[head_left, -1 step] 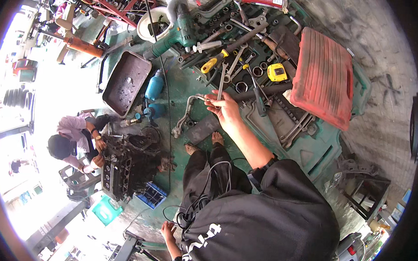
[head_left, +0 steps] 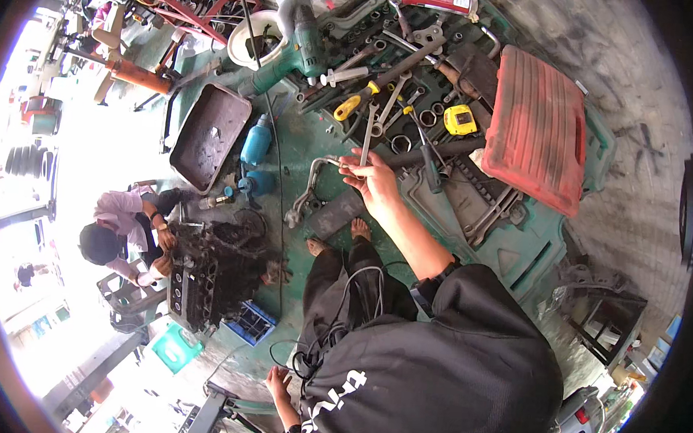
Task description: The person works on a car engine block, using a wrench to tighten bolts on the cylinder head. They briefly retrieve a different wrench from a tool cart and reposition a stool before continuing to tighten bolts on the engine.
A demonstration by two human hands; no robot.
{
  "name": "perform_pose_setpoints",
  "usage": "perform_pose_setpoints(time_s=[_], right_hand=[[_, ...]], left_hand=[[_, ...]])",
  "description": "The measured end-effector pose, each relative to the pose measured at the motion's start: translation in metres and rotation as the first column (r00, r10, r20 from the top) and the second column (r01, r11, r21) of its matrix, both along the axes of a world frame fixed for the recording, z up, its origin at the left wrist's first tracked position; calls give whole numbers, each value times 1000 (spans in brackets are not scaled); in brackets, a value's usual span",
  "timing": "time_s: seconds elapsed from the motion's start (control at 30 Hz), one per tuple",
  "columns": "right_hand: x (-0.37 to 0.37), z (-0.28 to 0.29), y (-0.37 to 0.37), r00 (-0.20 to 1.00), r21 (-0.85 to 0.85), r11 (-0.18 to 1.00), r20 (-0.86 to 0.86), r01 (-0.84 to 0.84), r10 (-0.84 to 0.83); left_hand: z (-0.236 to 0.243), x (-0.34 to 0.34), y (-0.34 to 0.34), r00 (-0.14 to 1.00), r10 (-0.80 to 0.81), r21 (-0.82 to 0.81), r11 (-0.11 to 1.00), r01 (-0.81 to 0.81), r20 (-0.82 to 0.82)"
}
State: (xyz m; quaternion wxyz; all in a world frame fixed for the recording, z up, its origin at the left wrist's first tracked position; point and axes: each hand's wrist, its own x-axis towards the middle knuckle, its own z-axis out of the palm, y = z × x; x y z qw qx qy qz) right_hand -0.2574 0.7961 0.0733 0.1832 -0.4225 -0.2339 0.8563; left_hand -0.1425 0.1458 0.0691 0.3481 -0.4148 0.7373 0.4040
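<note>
One wrench (head_left: 367, 137), unmoved since the earlier view, pinched in right hand (head_left: 377, 184), forearm (head_left: 414, 238) outstretched. Left hand (head_left: 277, 380) low, grip unclear

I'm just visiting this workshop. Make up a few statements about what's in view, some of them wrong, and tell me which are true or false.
1. The right hand holds a wrench. True.
2. The ribbed case is blue. False: the ribbed case is red.
3. A co-worker has their hands at the engine block. True.
4. The left hand touches the engine block. False: the left hand is low, beside the black shirt.
5. A yellow-handled screwdriver lies left of the ribbed case. True.
</note>
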Motion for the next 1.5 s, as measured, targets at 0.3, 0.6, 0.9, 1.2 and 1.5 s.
perform_pose_setpoints(time_s=[0.3,0.6,0.9,1.2,1.5], right_hand=[[-2,8,8,993,17,994,-53,107,-106],[-4,2,5,998,63,997,-33,48,-46],[-8,2,21,998,40,999,57,-6,4],[-7,0,7,986,-60,987,68,-146,150],[-11,-14,-76,808,-4,842,276,-540,520]], left_hand=[[4,17,4,997,63,-54,996,-65,-44],[-15,42,-3,999,52,-26,998,-52,-9],[-20,51,-6,996,89,-17,996,-89,0],[-8,49,-27,1000,9,-24,1000,-9,-24],[184,-70,40,596,-320,-431,901,-49,-736]])
